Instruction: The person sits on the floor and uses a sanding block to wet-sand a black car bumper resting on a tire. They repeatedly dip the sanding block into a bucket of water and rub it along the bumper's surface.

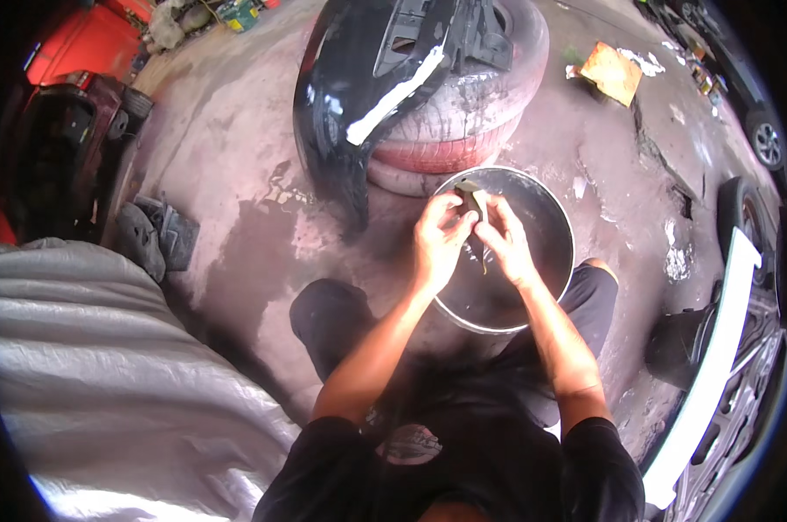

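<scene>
My left hand (439, 235) and my right hand (508, 238) meet over a round dark basin (572, 244) with a pale rim. Between the fingertips of both is a small, folded olive-brown sheet (473, 197), perhaps sandpaper. Fingers and thumbs pinch it from either side, and part of it is hidden behind them. A thin brownish streak hangs below the thumbs; I cannot tell whether it is dripping water or a strip. Just beyond the basin, a black car bumper (324, 113) with a white patch along it rests on stacked tires (489, 113).
A silver-grey cover (106, 348) drapes over something large at the left. To the right stand a black bucket (676, 348), a long white panel (711, 374) and a loose tire (741, 217). An orange-yellow sheet (611, 73) lies on the cracked, stained floor (237, 191).
</scene>
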Motion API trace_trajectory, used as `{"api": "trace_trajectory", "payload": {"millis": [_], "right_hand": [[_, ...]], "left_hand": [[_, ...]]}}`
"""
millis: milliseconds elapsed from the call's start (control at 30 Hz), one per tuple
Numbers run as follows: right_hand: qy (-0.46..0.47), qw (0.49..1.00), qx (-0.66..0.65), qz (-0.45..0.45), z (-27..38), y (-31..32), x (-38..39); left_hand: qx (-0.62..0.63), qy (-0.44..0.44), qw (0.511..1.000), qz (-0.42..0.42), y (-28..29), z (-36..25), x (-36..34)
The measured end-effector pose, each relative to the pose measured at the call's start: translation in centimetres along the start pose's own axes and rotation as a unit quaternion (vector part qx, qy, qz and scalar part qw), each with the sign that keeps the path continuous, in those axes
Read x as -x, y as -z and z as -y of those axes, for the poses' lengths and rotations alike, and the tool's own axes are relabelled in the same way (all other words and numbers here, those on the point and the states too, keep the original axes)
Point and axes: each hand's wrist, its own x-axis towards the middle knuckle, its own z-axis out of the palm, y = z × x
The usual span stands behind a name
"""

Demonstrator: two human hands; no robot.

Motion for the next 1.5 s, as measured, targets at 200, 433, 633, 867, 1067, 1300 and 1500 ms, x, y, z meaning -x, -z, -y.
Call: {"api": "trace_trajectory", "payload": {"millis": [200,433,633,867,1067,1300,1500], "right_hand": [[0.015,0.995,0.096,0.01,0.5,-2.2,0.1],[0.206,0.927,0.298,-0.097,4.0,-5.4,-1.0],[0.416,0.77,0.427,-0.229,10.8,-7.2,-8.5],[0.437,0.687,0.489,-0.313,9.6,-9.7,-12.2],[0.503,0.652,0.534,-0.19,4.9,-14.6,-9.7],[0.453,0.643,0.531,-0.315,9.9,-11.8,-11.9],[0.401,0.771,0.447,-0.21,6.9,-11.3,-10.6]], "left_hand": [[0.065,0.053,0.996,0.006,3.8,-2.2,0.2],[0.052,-0.083,0.994,-0.041,6.6,-2.3,1.0],[0.129,0.127,0.897,-0.403,20.3,5.2,-1.7],[0.329,0.252,0.893,-0.177,24.6,13.6,-5.3],[0.306,0.255,0.907,-0.134,26.2,18.0,-4.8],[0.27,0.251,0.923,-0.111,27.4,17.7,-6.0],[0.26,0.265,0.92,-0.126,27.2,17.6,-4.3]]}}
